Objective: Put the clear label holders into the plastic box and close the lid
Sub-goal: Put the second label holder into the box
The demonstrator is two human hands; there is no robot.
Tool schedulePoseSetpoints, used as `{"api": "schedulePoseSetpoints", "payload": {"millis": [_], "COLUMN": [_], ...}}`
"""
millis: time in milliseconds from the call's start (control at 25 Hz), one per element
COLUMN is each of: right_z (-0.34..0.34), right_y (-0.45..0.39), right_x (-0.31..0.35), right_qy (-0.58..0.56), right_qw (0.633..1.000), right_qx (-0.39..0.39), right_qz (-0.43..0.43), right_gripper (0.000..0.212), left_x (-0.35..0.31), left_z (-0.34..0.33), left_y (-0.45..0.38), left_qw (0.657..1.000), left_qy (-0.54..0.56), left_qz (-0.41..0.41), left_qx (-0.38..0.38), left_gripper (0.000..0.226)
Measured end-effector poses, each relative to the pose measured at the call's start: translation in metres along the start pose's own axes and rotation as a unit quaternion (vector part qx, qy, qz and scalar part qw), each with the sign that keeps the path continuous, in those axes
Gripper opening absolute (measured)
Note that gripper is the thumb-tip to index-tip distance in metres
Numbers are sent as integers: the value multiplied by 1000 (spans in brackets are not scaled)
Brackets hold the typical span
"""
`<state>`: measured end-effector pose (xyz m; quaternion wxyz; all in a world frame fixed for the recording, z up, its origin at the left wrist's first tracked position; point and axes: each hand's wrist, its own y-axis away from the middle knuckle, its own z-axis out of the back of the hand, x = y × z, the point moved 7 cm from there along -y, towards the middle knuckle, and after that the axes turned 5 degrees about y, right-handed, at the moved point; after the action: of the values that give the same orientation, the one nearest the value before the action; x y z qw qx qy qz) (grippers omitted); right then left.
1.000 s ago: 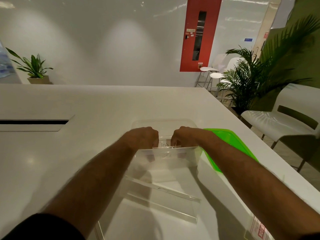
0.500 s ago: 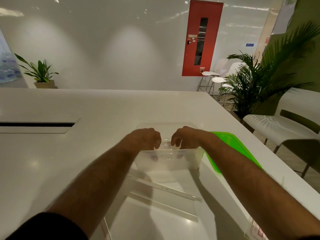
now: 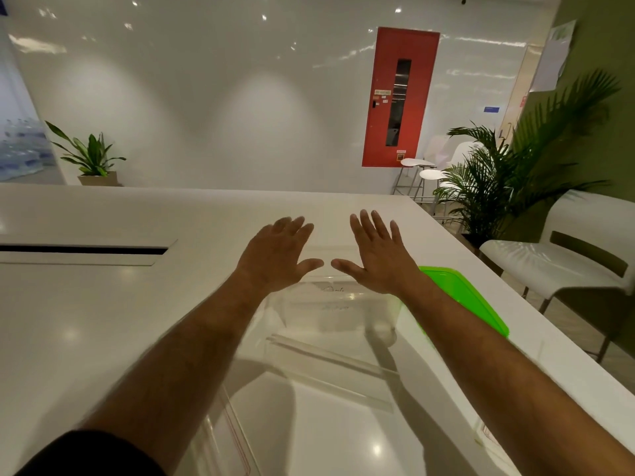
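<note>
**Both hands spread flat above the clear box, nothing held**

The left hand (image 3: 275, 255) and the right hand (image 3: 378, 255) are seen raised over the white surface (image 3: 86, 321), palms down, with the fingers (image 3: 360, 223) straightened and fanned apart. Nothing is gripped by either hand; the fingers are fully released. The two thumbs are pointed toward each other with a small gap left between them.

The plastic box (image 3: 330, 310) is found below and just behind the thumbs, nearer the person than the fingertips, standing on the surface between the two forearms. Its walls are transparent, and some faint writing can be made out near its upper edge. Whether a label holder already lies inside cannot be told from this view.

The green lid (image 3: 460, 300) is laid on the surface just beside the box, to the right of the right wrist and partly hidden by that forearm. The box is therefore left uncovered.

Clear label holders (image 3: 330, 369) are seen as long transparent strips on the surface, well back from the fingers, between the forearms and close to the person. Another clear piece with a red outline (image 3: 237, 444) is placed beside the left forearm, and a further one (image 3: 488, 438) is glimpsed at the right forearm
</note>
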<state>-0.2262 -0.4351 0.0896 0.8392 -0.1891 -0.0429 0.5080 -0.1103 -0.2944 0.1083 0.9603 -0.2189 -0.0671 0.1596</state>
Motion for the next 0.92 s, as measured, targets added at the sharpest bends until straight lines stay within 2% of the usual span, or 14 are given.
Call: {"api": "schedulePoseSetpoints", "payload": {"millis": [200, 560, 920], "right_z": [9, 12, 10], "right_y": [21, 48, 82], "right_x": [16, 54, 152], "right_qy": [12, -5, -80], "right_qw": [998, 997, 993], "right_qx": [-59, -72, -59], "right_qz": [-17, -21, 61], "right_gripper": [99, 101, 103], "left_x": [9, 23, 65], "left_z": [9, 10, 9], "left_y": [30, 82, 153], "left_qw": [999, 998, 994], "left_qy": [-16, 20, 44], "left_qz": [48, 65, 102], "left_qx": [-16, -7, 21], "left_gripper": [96, 101, 105]}}
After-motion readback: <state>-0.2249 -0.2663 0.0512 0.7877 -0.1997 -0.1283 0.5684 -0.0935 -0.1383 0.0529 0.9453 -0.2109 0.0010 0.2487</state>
